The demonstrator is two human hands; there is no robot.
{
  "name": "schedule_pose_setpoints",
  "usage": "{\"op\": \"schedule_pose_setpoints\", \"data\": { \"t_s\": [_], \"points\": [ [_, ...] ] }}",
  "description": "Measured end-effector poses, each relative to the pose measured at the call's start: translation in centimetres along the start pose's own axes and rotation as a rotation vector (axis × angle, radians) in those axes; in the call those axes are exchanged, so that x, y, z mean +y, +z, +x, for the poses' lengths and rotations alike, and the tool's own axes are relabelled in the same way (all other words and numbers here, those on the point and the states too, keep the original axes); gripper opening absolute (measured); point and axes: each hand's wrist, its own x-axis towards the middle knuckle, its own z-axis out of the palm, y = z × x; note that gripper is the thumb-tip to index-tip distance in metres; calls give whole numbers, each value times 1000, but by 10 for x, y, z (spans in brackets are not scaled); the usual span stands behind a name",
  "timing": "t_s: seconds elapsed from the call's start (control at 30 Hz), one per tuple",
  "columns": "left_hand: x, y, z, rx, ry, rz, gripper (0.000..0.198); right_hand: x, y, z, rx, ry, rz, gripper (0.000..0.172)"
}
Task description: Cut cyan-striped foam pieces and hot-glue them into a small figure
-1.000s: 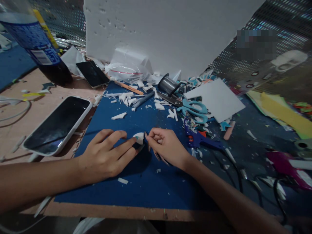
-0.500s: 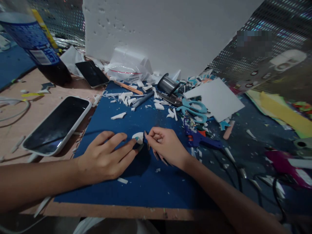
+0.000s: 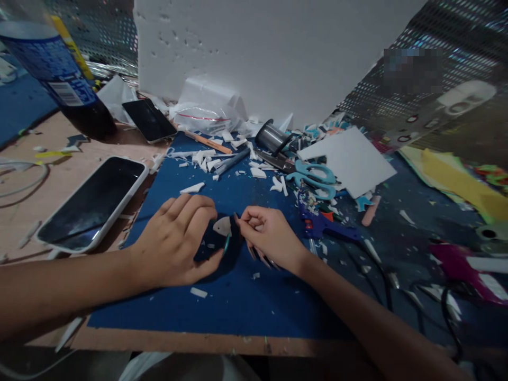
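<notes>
White foam piece [image 3: 222,226] is sitting near the middle of the blue mat [image 3: 238,301], between the two hands, and appears slightly raised off the surface.

1. White foam board [image 3: 257,53] is standing upright at the back of the desk [image 3: 59,180].
2. The blue mat is lying flat on the desk and is carrying the work.
3. A dark bottle [image 3: 59,74] is standing at the far left. A large phone [image 3: 93,203] is lying face up just beside the mat's left edge.
4. A white sheet [image 3: 349,159], blue-handled scissors [image 3: 313,177] and a blue glue gun [image 3: 325,227] are lying to the right of the hands, well apart from the piece.
5. White offcuts [image 3: 206,159] are lying scattered across the far part of the mat, with a few chips near the hands.
6. Left hand [image 3: 174,243] is arching over the piece, half curled, gripping it between fingertips and thumb.
7. Right hand [image 3: 270,238] is curling closed, pinching a thin dark tool [image 3: 237,218] whose tip is meeting the piece's right edge. The kind of tool cannot be told.

Status: the piece is already showing a rounded outline with one pointed end. Judging by this and the many offcuts, shaping appears well advanced. Whether the right edge is finished cannot be told.
</notes>
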Motion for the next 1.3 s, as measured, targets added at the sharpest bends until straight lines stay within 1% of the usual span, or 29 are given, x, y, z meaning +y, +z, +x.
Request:
{"op": "schedule_pose_setpoints", "data": {
  "t_s": [0.1,0.17,0.23,0.37,0.5,0.63,0.7,0.77,0.87,1.0,1.13,1.23,1.3],
  "points": [
    [-1,6,0,-114,-149,-88,57,-1,-1,0,-16,-4,20,26],
    [-3,11,-1,-173,-233,-173,63,-1,-1,0,-30,-17,25,27],
    [-6,16,0,-196,-286,-265,62,-2,-1,0,-31,-29,14,27],
    [-10,23,5,-172,-359,-408,52,-3,-2,0,-25,-19,15,27],
    [-11,22,10,-202,-410,-491,48,-3,-2,0,-55,-22,54,31],
    [-11,18,12,-239,-494,-585,45,-2,-2,-1,-71,-24,165,36],
    [-11,18,11,-207,-524,-667,44,-1,-2,-1,-63,-18,203,38],
    [-11,19,8,-148,-532,-749,44,-1,-3,-2,-60,-19,237,38],
    [-11,21,5,-74,-512,-833,45,-2,-3,-3,-71,-50,312,35],
    [-10,21,4,-8,-487,-905,49,-3,-1,-3,-60,-92,370,33],
    [-8,22,4,20,-490,-921,50,-5,-1,-4,-18,-120,390,28],
    [-8,21,4,20,-486,-896,51,-8,-2,-4,-24,-125,432,25],
    [-8,17,4,6,-467,-847,54,-9,-3,-3,-30,-136,440,23]
  ]
}}
